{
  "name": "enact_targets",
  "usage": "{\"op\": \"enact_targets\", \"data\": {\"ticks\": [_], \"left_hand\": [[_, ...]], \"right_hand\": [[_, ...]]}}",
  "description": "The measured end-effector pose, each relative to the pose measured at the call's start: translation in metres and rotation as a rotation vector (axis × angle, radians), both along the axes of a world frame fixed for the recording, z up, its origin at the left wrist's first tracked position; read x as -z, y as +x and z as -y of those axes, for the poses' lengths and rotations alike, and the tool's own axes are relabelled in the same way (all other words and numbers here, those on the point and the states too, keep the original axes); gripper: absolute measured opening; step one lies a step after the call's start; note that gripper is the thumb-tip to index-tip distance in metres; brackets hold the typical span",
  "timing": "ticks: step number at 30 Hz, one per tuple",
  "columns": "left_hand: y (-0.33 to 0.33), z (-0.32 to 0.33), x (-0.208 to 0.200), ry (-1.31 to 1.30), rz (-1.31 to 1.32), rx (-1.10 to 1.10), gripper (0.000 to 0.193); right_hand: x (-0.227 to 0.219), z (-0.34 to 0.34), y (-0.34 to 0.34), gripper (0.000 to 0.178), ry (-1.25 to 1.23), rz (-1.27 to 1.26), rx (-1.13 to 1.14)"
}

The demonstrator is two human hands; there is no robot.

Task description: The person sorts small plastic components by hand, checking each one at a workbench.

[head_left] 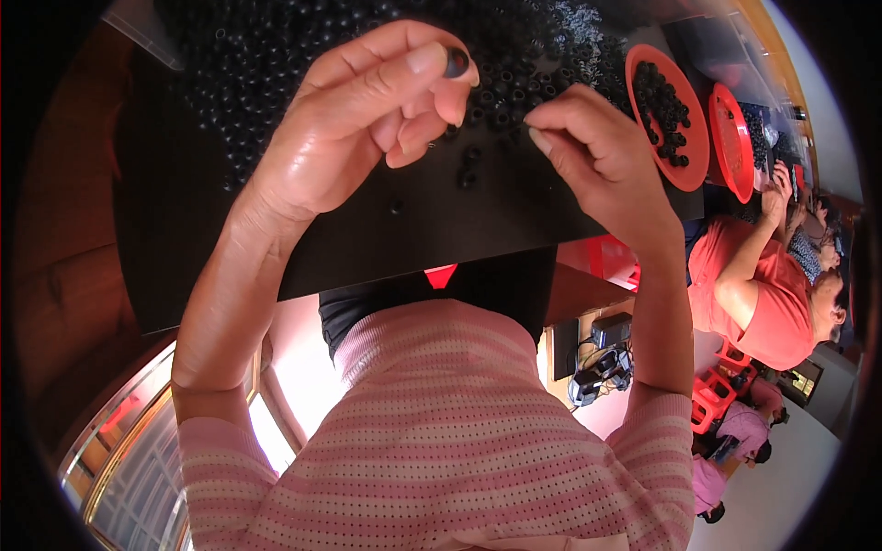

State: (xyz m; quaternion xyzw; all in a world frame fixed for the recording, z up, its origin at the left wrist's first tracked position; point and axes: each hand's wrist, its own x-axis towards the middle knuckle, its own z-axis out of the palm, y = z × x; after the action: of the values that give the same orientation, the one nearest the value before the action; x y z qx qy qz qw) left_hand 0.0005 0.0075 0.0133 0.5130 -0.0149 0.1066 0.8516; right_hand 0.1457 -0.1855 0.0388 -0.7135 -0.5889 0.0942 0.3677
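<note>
Raised over the dark tabletop, my left hand (344, 115) pinches a small round black cap-like part (457, 62) between thumb and forefinger, its glossy face showing. To the right of it, my right hand (602, 151) is closed, with thumb and forefinger nearly together; whatever sits between the tips, if anything, is too small to make out. Behind both hands spreads a heap of small black ring-shaped parts (248, 78). A few loose ones (469, 165) lie between the hands, and a single one (396, 208) is closer to the table's front edge.
Beyond my right hand stands an orange-red bowl (695, 165) partly filled with black parts. A second red bowl (733, 138) is beside it. Small pale pieces (579, 26) lie at the back of the black table (367, 253). Several people (767, 303) sit along the right.
</note>
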Motion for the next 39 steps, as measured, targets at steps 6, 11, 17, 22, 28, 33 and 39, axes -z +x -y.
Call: {"op": "enact_targets", "data": {"ticks": [6, 11, 17, 22, 28, 33, 39], "left_hand": [[0.001, 0.000, 0.001, -0.075, 0.026, -0.043, 0.031], [0.000, -0.005, 0.004, -0.070, 0.029, -0.045, 0.031], [-0.002, -0.006, 0.001, -0.083, 0.014, -0.095, 0.029], [-0.001, -0.009, 0.000, -0.106, 0.019, -0.067, 0.028], [-0.003, -0.012, -0.002, -0.114, -0.002, -0.093, 0.028], [-0.005, -0.009, -0.004, -0.170, -0.017, -0.070, 0.028], [-0.006, -0.009, -0.007, -0.157, -0.054, -0.070, 0.028]], "right_hand": [[0.014, 0.001, -0.007, 0.012, -0.084, 0.060, 0.004], [0.018, -0.023, -0.026, 0.015, -0.032, 0.017, -0.075], [0.026, -0.043, -0.024, 0.007, -0.163, 0.378, -0.094], [0.025, -0.046, -0.029, 0.005, -0.102, 0.349, -0.051], [0.019, -0.056, -0.043, 0.009, -0.176, 0.552, -0.108], [0.015, -0.051, -0.040, 0.009, -0.230, 0.473, -0.088], [-0.001, -0.042, -0.025, 0.016, -0.003, -0.097, -0.036]]}}
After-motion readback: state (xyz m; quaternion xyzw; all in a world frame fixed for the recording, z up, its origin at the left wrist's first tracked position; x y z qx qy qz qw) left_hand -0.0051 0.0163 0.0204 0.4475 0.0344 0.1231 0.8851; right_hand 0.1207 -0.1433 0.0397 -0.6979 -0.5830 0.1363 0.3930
